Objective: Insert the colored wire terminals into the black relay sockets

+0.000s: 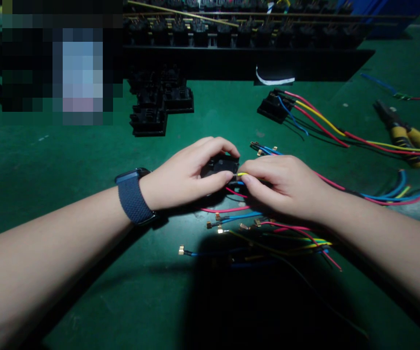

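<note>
Bench (pixel 86 277): smooth, green, lightly scuffed; sunk at the near edge under a broad shadow (pixel 268 306), too dark there to read.
Loose leads (pixel 204 253): thin, plastic-sheathed, blue, red, yellow; some tipped with small folded brass-coloured terminals (pixel 181 250); partly lost in the dark and hard to count.
Watch strap (pixel 132 200): woven, dark blue, snug behind the left hand (pixel 184 175).
Left hand: curled around a black block (pixel 224 164), with thumb on the near side and fingers over the far side, covering much of it.
Right hand (pixel 285 182): pinching a yellow wire (pixel 244 174) between thumb and forefinger.
Black block: between both hands, boxy, apparently plastic; met or nearly met by the wire's end, cannot tell whether inserted.
Pliers (pixel 405 136): dark metal jaws, yellow-and-black grips, cut off at the right edge.
Wired block (pixel 272 109): black, angular, trailing red, yellow and blue wires.
Black sockets (pixel 148 121): hard-edged, clustered, blurring together at the back.
White strip (pixel 274 78): thin, curved, near the rack.
Rack (pixel 232 63): long, black, flat-fronted, lined with dark parts; cropped above.
Blue bin (pixel 395 19): only partly in view.
Upper left: hidden under coarse pixelation.
</note>
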`<state>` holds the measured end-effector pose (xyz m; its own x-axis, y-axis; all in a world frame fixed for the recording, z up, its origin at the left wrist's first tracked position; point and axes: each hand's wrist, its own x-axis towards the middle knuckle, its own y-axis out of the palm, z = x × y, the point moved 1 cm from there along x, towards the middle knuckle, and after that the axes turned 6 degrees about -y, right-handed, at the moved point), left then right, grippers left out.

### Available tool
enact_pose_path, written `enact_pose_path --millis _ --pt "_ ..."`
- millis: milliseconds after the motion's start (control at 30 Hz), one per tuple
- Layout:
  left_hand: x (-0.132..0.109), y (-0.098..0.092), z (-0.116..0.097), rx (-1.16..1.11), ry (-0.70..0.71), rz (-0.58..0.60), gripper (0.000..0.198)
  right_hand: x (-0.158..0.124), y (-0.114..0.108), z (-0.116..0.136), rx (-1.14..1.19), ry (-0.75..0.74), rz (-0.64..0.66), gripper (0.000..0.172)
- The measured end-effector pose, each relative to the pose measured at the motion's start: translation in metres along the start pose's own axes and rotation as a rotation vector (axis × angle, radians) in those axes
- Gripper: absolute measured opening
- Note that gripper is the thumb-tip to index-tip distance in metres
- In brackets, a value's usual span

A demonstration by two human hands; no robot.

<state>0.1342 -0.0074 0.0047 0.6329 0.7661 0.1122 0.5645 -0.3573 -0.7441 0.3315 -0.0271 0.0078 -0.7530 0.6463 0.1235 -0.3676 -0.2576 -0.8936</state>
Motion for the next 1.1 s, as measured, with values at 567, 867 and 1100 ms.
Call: enact_pose_path --millis 567,867,1100 --pt "0.0007 0.0002 0.001 0.006 0.012 0.01 0.032 0.0002 0.0 -0.0011 -0.016 -0.037 0.005 0.028" --pt "-0.0001 -0.0001 0.0012 0.0 0.023 0.012 0.031 -0.0014 0.0 0.0019 -0.051 -0.032 -0.002 0.026" --pt "-0.0004 -0.0006 0.0009 -0.006 0.032 0.015 0.032 -0.0015 0.001 0.0023 -0.081 -0.035 -0.013 0.025"
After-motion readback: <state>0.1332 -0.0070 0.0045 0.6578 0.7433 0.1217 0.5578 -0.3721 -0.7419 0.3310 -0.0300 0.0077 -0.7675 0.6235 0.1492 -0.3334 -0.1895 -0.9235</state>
